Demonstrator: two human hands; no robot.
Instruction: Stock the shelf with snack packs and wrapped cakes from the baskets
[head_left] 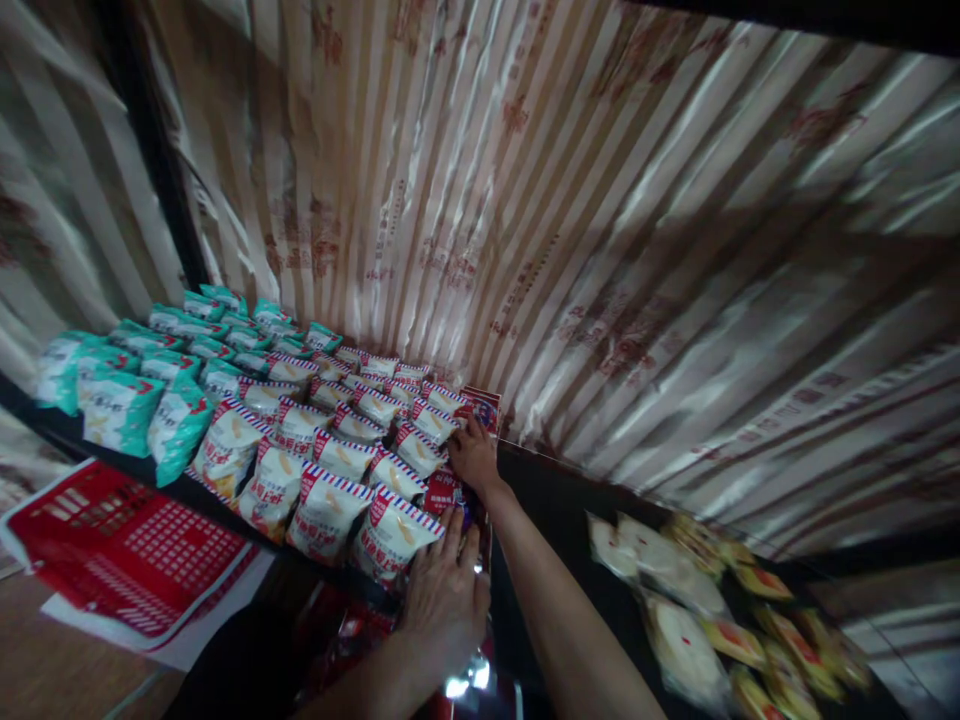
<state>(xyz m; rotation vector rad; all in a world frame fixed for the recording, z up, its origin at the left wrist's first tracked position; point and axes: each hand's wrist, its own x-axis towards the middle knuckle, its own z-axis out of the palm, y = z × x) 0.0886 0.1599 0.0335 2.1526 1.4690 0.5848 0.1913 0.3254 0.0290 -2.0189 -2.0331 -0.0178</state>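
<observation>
White snack bags (325,512) with blue-and-red striped tops stand in close rows on a dark shelf. My left hand (444,590) lies at the front right corner of these rows, its fingers stretched out and touching the nearest bag. Farther back, my right hand (472,455) rests along the right side of the rows with its fingers spread. Between the two hands, a dark red packet (442,491) shows in part. Behind the right fingers, a red printed piece (484,408) sticks out. What lies under both palms is hidden.
Teal snack bags (120,408) fill the shelf's left end. A red plastic basket (172,545) is below the front edge. Clear-wrapped pale packs (679,640) and yellow packs (787,660) lie at right, blurred. A striped, wrinkled sheet (450,180) hangs behind.
</observation>
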